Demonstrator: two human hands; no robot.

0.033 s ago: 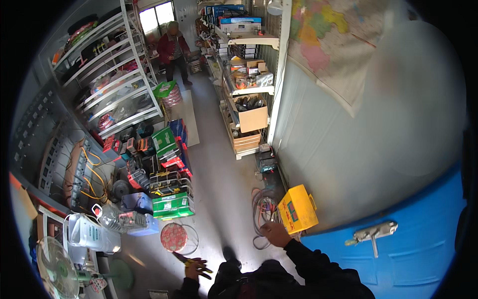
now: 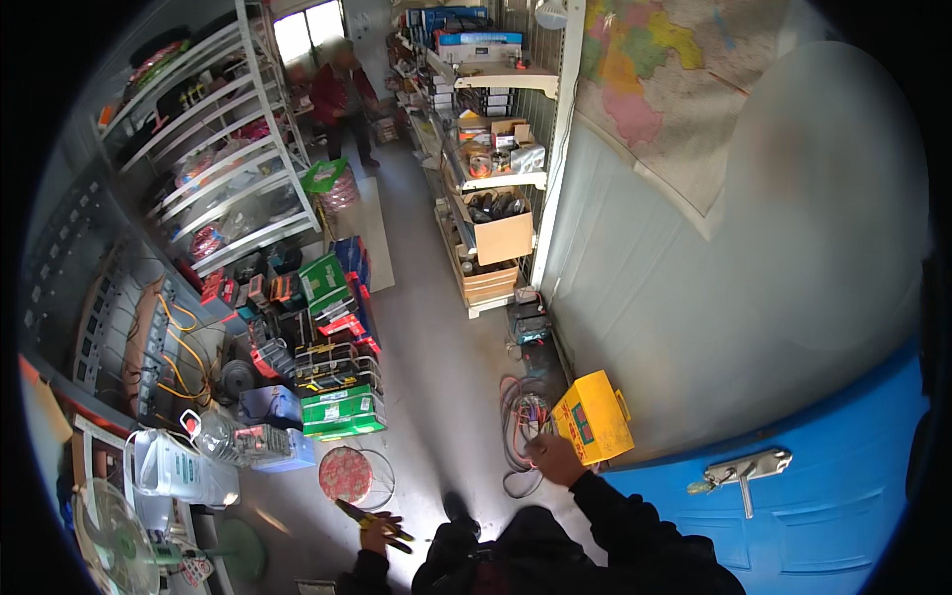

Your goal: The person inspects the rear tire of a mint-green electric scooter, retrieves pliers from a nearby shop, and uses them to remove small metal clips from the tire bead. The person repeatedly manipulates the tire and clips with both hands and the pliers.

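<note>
My left hand (image 2: 379, 531) is low at the centre-left, closed around a yellow-and-black hand tool (image 2: 355, 514), which looks like pliers, near a round red patterned stool (image 2: 346, 474). My right hand (image 2: 555, 456) is curled in front of my body at the centre-right; whatever it holds, if anything, is hidden. Seen from above, it lies over coiled cables (image 2: 514, 402) beside a yellow case (image 2: 593, 416). A blue door (image 2: 813, 506) with a lever handle (image 2: 746, 481) fills the lower right.
A person (image 2: 337, 99) stands at the far end of the aisle (image 2: 416, 317). Shelving (image 2: 506, 180) lines the right; racks (image 2: 218, 139), stacked toolboxes (image 2: 332, 414), a water jug (image 2: 213, 436) and a fan (image 2: 114, 540) line the left. A map (image 2: 654, 99) hangs on the wall.
My right hand is a little higher and farther right. The blue door's upper edge appears slightly lower in the picture.
</note>
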